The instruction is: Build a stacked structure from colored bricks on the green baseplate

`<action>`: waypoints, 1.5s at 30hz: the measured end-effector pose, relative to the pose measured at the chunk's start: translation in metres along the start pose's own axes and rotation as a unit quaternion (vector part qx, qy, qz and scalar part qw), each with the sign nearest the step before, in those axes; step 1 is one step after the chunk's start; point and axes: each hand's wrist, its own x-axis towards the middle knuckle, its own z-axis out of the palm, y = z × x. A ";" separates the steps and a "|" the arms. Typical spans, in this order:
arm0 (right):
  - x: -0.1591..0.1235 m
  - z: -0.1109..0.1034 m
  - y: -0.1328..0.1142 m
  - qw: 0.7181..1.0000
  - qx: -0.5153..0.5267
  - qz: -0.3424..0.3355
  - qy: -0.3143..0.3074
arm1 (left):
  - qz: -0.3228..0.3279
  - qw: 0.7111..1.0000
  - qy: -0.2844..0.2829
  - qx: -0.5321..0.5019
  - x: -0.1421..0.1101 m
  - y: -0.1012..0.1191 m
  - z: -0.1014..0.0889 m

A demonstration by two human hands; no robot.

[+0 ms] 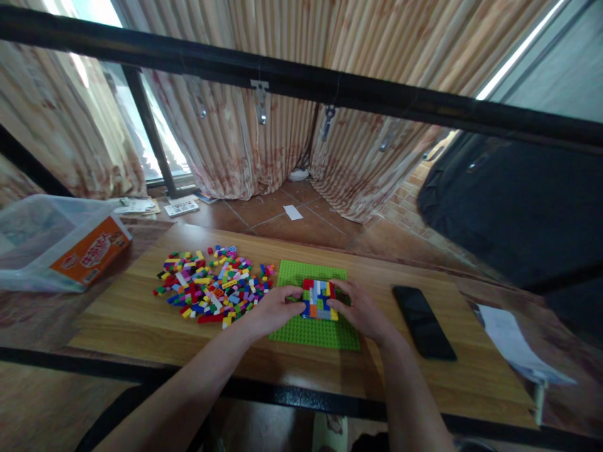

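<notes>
A block of joined toy bricks [320, 300], in red, white, blue, orange and yellow, is over the middle of a green studded baseplate [313, 336]. My left hand [277, 307] grips the block's left side, thumb and fingers against its edge. On the opposite side my right hand [355, 306] holds it, with the thumb near the lower right and the fingers at the upper right corner. Whether the block is pressed onto the plate or raised a little above it, I cannot tell. Left of the plate lies a spread pile of loose bricks [221, 282].
A black phone [424, 323] lies on the wooden board [367, 376] to the right. White paper [518, 345] is beyond the board's right edge. At the far left stands a clear plastic bin [42, 245] with an orange label. A black bar [292, 78] crosses above.
</notes>
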 end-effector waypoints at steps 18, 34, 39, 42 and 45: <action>-0.003 0.008 -0.004 0.999 -0.025 0.037 0.009 | 0.007 0.998 0.049 0.036 0.000 -0.007 0.006; -0.005 0.009 0.007 0.998 -0.002 0.049 0.027 | -0.148 0.815 0.289 0.479 -0.026 0.008 -0.123; -0.004 0.007 0.005 0.999 -0.016 0.046 0.022 | -0.168 0.802 0.283 0.498 -0.026 -0.003 -0.124; -0.005 0.007 0.004 0.999 -0.018 0.050 0.008 | -0.174 0.797 0.283 0.505 -0.021 -0.005 -0.116; -0.005 0.006 0.004 0.998 -0.018 0.056 0.008 | -0.181 0.796 0.282 0.504 -0.017 -0.006 -0.111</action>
